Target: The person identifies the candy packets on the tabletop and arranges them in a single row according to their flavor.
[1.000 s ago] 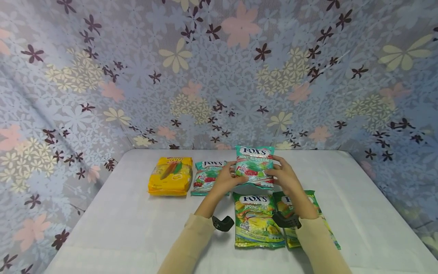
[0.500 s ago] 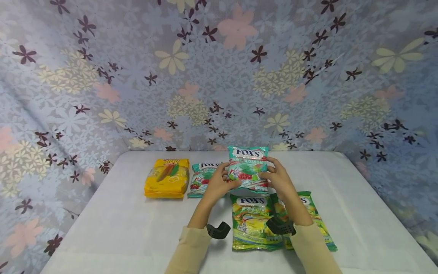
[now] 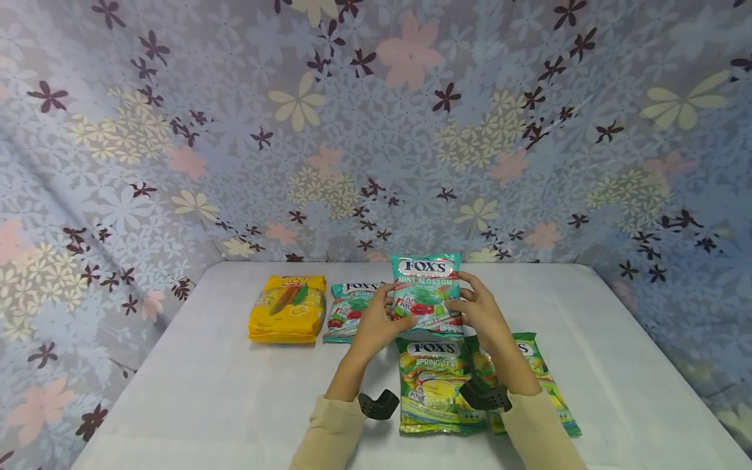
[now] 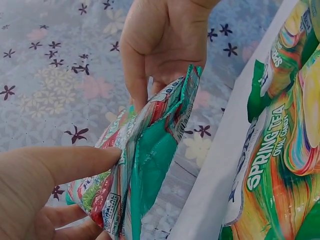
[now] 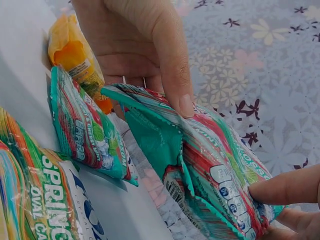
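A teal Fox's Mint Blossom candy bag [image 3: 427,294] is held up between both hands, its printed front toward the head camera. My left hand [image 3: 374,324] grips its left side, thumb on the front and fingers behind. On the right edge, my right hand [image 3: 483,312] pinches the bag the same way. Both wrist views show the candy bag [image 4: 145,150] from below, with its bottom seam and teal back. A second Mint Blossom bag [image 3: 346,314] lies to the left, partly hidden by my left hand. Below the held bag lies a green Spring Tea candy bag [image 3: 437,391].
Another Spring Tea bag [image 3: 555,385] lies under my right forearm, partly covered by it. A yellow candy bag [image 3: 288,310] stands at the left of the row. The white table [image 3: 235,405] ends at a floral cloth backdrop [image 3: 376,130].
The held Mint Blossom bag has shifted slightly left and down, its lower edge now close over the Spring Tea bag. Both hands keep their grip. The head view has moved a little.
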Demonstrator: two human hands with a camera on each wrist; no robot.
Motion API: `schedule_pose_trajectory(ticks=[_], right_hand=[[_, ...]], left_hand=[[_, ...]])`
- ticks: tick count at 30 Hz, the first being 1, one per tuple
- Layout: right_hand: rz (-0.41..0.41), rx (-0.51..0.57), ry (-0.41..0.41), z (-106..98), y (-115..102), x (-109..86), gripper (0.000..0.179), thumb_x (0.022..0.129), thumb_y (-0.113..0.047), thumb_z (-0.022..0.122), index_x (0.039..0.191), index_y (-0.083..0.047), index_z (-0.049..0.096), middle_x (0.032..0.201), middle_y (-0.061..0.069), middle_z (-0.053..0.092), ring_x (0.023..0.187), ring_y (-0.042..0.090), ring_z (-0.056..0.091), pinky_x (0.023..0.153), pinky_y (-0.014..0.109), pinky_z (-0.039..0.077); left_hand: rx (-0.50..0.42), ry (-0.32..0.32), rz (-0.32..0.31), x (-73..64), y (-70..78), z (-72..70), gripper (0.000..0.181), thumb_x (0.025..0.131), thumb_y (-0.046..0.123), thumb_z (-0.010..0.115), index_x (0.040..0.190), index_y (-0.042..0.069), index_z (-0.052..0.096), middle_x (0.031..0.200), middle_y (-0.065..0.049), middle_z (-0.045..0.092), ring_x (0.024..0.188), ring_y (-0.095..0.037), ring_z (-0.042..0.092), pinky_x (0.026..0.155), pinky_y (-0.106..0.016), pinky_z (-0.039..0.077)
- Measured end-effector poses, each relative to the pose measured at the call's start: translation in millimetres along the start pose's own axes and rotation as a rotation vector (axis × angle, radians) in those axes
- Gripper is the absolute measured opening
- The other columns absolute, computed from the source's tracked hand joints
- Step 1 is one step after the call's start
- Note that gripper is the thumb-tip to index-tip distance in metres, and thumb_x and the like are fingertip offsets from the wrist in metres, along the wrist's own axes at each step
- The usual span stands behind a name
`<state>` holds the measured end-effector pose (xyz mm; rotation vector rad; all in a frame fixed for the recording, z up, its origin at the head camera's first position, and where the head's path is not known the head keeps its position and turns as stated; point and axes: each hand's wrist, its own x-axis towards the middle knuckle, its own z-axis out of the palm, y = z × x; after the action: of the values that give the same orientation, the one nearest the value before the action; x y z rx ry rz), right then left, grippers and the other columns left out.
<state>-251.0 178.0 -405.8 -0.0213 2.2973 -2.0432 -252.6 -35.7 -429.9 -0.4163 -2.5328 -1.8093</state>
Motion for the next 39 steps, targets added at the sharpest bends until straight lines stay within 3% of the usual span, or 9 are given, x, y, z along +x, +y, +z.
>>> schedule_pose_trajectory(ticks=[19,30,39], right_hand=[[0.002,0.001,-0.001,2.4,-1.9,-0.6,0.075,0.095,-0.009,0.059,0.156,-0.013,0.015,0.154,0.027,0.018,0.137,0.042,0.029,0.102,0.058,0.034],[-0.01,-0.019,0.003,6.9,-1.8,-0.3,0.075,0.095,-0.01,0.06,0.156,-0.015,0.017,0.155,0.027,0.016,0.141,0.041,0.019,0.102,0.062,0.032],[-0.009,-0.023,0.007,9.7,1.9,1.5,0.076,0.094,-0.008,0.06,0.156,-0.014,0.016,0.154,0.029,0.017,0.139,0.044,0.023,0.101,0.06,0.035]], left_hand=[[0.066,0.007,0.01,1.4,-1.8,-5.1,0.077,0.084,0.027,0.076,0.147,0.008,0.037,0.134,-0.021,0.05,0.116,-0.038,0.053,0.088,-0.052,0.048],[0.054,0.014,0.019,-0.2,-0.9,-7.5,0.077,0.083,0.024,0.077,0.146,0.005,0.038,0.132,-0.023,0.05,0.114,-0.04,0.053,0.086,-0.053,0.049],[0.032,0.016,-0.011,0.8,-2.6,-8.6,0.078,0.082,0.019,0.078,0.146,0.004,0.037,0.135,-0.024,0.049,0.116,-0.041,0.053,0.088,-0.052,0.048]])
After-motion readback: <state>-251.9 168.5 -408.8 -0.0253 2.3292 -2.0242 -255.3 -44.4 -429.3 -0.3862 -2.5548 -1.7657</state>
